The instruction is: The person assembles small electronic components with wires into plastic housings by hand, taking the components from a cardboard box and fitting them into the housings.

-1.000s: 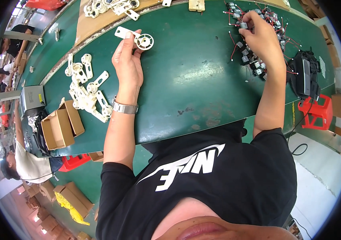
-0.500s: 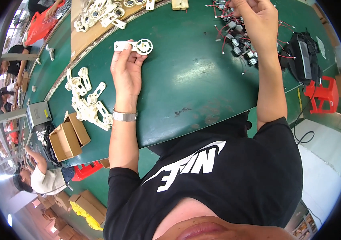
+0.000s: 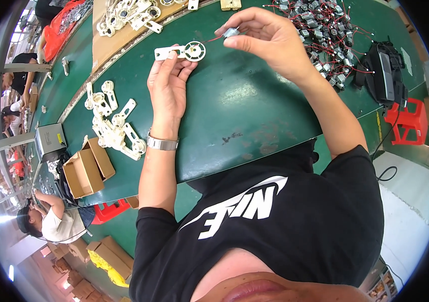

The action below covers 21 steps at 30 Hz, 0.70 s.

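Observation:
My left hand (image 3: 170,80) is closed on a white plastic part (image 3: 194,51), which has a flat arm and a spoked ring at its right end. To the right of that ring, my right hand (image 3: 267,43) pinches a small grey motor (image 3: 231,32) between thumb and fingers. A red wire runs from the motor toward the ring; I cannot tell whether they touch. Beyond my right forearm lies a heap of similar small motors (image 3: 327,38) with red wires. Several more white plastic parts (image 3: 113,123) are piled left of my left wrist.
Cardboard with more white parts (image 3: 134,17) lies at the far left. An open cardboard box (image 3: 82,176) stands at the table's left edge, near a grey metal box (image 3: 50,141). A black device (image 3: 380,73) sits at the right, by a red stool (image 3: 406,121). Other people work at the left.
My right hand has come from the motor heap toward the left, bringing a small motor close to the white part. My left hand has shifted slightly right, still holding that part.

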Motion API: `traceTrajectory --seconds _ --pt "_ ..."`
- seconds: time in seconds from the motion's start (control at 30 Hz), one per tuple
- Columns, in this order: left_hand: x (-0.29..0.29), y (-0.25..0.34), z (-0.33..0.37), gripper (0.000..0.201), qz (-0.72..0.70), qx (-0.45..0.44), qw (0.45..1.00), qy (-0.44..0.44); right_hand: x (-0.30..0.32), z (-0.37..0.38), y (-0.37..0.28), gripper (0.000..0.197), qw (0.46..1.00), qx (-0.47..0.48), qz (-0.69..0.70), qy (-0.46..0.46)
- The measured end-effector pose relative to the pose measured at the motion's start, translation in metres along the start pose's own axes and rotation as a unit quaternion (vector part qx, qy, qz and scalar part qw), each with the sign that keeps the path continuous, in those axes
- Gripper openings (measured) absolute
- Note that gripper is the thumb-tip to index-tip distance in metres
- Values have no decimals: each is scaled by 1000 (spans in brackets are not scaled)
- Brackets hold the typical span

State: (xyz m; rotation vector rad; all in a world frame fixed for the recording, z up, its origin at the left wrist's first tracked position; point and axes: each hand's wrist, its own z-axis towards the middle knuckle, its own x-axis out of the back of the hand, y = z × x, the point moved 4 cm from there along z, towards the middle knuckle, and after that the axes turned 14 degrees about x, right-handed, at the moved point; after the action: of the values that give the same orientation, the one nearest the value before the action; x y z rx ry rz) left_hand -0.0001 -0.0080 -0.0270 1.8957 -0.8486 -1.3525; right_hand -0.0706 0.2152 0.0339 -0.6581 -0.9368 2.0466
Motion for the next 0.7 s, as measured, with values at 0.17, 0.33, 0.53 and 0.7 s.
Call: traceTrajectory --seconds 0.17,0.33,0.53,0.7 --pt "-6 -2 -3 27 0 5 1000 -5 -6 -6 16 24 1000 -21 6 -21" --pt "-8 -3 -6 27 -5 6 1000 -12 -12 -11 25 21 998 -53 -29 -19" --pt "-10 -1 -7 28 -4 -2 1000 3 -8 -11 26 25 999 -28 -34 -10" --pt "-9 -2 -7 29 -4 -2 1000 4 -8 -7 15 25 999 -13 26 -17"
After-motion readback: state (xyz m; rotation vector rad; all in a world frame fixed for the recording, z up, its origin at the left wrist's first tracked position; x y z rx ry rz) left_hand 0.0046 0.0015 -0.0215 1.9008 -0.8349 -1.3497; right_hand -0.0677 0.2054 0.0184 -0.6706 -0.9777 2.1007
